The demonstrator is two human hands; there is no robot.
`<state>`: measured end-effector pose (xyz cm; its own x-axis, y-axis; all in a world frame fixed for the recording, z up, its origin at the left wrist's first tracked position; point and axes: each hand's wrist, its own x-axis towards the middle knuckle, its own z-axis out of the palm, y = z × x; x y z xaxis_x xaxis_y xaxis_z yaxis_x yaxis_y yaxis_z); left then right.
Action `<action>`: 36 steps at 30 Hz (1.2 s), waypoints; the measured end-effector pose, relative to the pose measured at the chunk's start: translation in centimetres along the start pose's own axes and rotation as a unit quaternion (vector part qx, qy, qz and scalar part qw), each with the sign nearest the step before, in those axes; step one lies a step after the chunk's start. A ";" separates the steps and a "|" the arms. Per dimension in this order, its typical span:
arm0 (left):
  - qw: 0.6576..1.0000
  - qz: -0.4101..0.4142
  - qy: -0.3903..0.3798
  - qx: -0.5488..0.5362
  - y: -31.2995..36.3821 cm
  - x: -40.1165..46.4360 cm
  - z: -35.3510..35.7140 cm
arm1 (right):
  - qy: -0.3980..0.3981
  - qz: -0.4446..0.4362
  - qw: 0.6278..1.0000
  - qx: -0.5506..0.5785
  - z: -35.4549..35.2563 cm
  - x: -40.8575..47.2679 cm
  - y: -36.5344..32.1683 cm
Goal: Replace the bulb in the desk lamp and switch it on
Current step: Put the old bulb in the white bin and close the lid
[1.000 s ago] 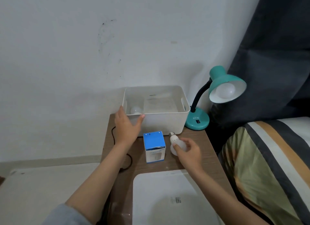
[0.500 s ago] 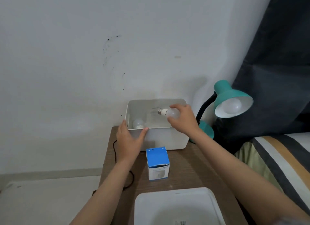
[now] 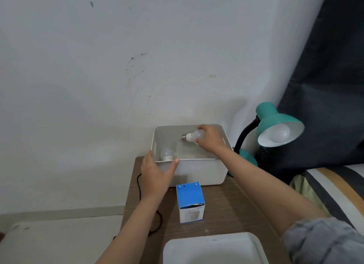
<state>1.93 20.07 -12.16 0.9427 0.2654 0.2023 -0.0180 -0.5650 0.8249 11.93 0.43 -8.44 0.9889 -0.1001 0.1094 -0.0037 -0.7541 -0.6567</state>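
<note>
A teal desk lamp (image 3: 275, 122) stands at the right of the wooden table, with a white bulb (image 3: 279, 134) screwed into its shade. My right hand (image 3: 210, 139) holds a loose white bulb (image 3: 192, 136) over the inside of the white bin (image 3: 199, 171), screw base pointing left. My left hand (image 3: 157, 173) grips the bin's front left corner. A second loose bulb (image 3: 166, 154) lies in the bin's left end. A blue and white bulb box (image 3: 190, 201) stands upright in front of the bin.
A white lid (image 3: 212, 248) lies at the table's near edge. A black cord (image 3: 138, 187) runs down the table's left side. A striped bed (image 3: 334, 189) and a dark curtain (image 3: 325, 86) are at the right.
My right hand picked the bulb up from the table beside the blue box and carried it up over the bin, then lowered it a little. My left hand stayed on the bin.
</note>
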 end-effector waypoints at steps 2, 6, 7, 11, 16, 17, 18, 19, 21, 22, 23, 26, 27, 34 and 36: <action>1.000 -0.003 -0.013 0.004 0.4 -0.1 -0.3 | 0.002 -0.008 1.000 -0.003 -0.7 -0.8 -0.1; 0.999 -0.014 -0.041 0.024 1.3 -0.2 -0.9 | 0.044 -0.067 0.996 0.027 -2.7 -4.5 -0.6; 0.998 -0.015 -0.050 0.027 1.4 -0.3 -1.1 | 0.056 -0.079 0.995 0.038 -3.1 -6.0 -0.6; 0.998 -0.038 -0.058 0.005 1.6 -3.0 -2.3 | 0.085 -0.103 0.989 0.062 -4.3 -13.4 0.3; 0.996 -0.049 -0.070 -0.010 1.1 -11.2 -3.3 | 0.056 -0.047 0.995 0.064 -4.1 -23.2 3.8; 0.994 -0.056 -0.089 0.002 0.7 -12.9 -3.6 | 0.046 -0.028 0.997 0.050 -4.0 -25.0 4.6; 0.993 -0.057 -0.105 0.011 -0.1 -14.4 -3.9 | 0.031 -0.007 0.999 0.034 -3.9 -26.7 5.4; 0.989 -0.070 -0.126 0.026 -0.9 -15.7 -4.1 | 0.016 0.011 1.000 0.017 -3.7 -28.4 6.1; 0.981 -0.096 -0.163 0.053 -3.1 -18.0 -4.4 | -0.023 0.048 0.998 -0.021 -3.2 -31.5 7.5; 0.976 -0.105 -0.176 0.073 -4.3 -19.0 -4.4 | -0.042 0.065 0.996 -0.040 -2.9 -32.9 8.1; 0.971 -0.108 -0.190 0.092 -5.1 -20.0 -4.4 | -0.059 0.084 0.993 -0.056 -2.6 -34.1 8.7; 0.953 -0.120 -0.237 0.142 -4.3 -23.3 -5.3 | -0.096 0.161 0.979 -0.083 -2.2 -36.6 9.9; 0.946 -0.134 -0.249 0.159 -4.2 -24.1 -5.4 | -0.108 0.180 0.973 -0.092 -2.1 -37.1 10.1; 0.957 -0.098 -0.222 0.158 -3.6 -26.2 -5.3 | -0.105 0.211 0.968 -0.083 -1.3 -37.9 8.8; 0.970 -0.082 -0.192 0.127 -3.1 -26.2 -5.8 | -0.084 0.204 0.972 -0.076 -1.9 -37.9 8.3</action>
<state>-24.63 19.41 -16.95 0.9815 0.0843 -0.1720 0.1786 -0.7274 0.6625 -25.82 -3.29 -16.59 0.9104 -0.3136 -0.2697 -0.4108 -0.7624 -0.5000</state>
